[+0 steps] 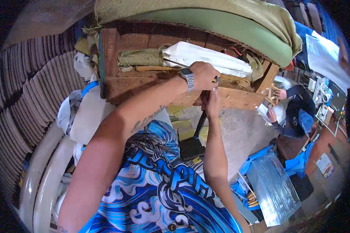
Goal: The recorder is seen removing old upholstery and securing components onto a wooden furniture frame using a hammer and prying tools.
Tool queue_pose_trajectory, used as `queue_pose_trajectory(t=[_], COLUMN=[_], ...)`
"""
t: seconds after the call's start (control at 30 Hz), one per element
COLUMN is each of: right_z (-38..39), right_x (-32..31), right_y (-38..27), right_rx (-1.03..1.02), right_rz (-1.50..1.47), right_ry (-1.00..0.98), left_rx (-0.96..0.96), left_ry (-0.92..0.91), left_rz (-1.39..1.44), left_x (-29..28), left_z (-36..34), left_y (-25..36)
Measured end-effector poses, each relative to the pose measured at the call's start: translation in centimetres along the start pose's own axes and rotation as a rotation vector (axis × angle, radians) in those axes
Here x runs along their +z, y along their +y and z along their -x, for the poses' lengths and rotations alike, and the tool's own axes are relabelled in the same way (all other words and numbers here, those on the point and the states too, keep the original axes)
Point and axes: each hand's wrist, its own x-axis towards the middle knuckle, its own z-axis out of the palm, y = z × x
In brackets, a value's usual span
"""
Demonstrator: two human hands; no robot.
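Two bare hands of ours work at the front rail of a wooden furniture frame [237,98], 12 o'clock. Left hand [203,74], at 1 o'clock, metal-band watch [187,79] on the wrist, sits at the rail; its grip is curled, but we can't tell if it's clamped on anything, contents hidden. Right hand [212,104] is just below, at 2 o'clock; fingers mostly hidden, so we can't tell that grip either. Black bar [200,125] shows below the right hand, link unclear. Inside the frame we see rolled burlap [144,57] and white sheeting [202,56]; green padding [229,27] curves above, 1 o'clock. Co-worker [301,110] at 3 o'clock, plastic-wrapped panel [272,190] at 4, ribbed stacks [50,77] at 10.
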Motion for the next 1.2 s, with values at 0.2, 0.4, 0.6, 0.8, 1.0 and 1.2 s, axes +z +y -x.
queue_pose_trajectory(t=[0.2, 0.4, 0.6, 0.8, 1.0, 1.2], right_z=[-0.2, -0.7, -0.2, 0.0, -1.2, -2.6], right_x=[0.0, -0.1, 0.4, -2.5, -3.0, -3.0], right_y=[0.0, 1.7, -0.4, -4.9, -8.5, -9.1], right_rx=[-0.031, 0.013, -0.079, 0.100, -0.076, -0.340], right_rz=[0.007, 0.021, 0.004, -0.345, 0.577, 0.174], right_ry=[-0.006, 0.012, 0.024, 0.273, -0.065, 0.295], left_rx=[0.030, -0.049, -0.091, -0.185, -0.221, -0.306], left_ry=[0.004, 0.029, 0.083, 0.077, -0.100, -0.096], left_rz=[0.001, -0.100, -0.072, -0.092, -0.249, -0.205], left_x=[0.8, 1.2, 1.1, 0.8, 0.7, 1.1], left_z=[-0.1, -0.6, -1.9, -3.0, -3.9, -4.5], left_y=[0.0, -0.4, -1.2, -1.3, -1.9, -2.2])
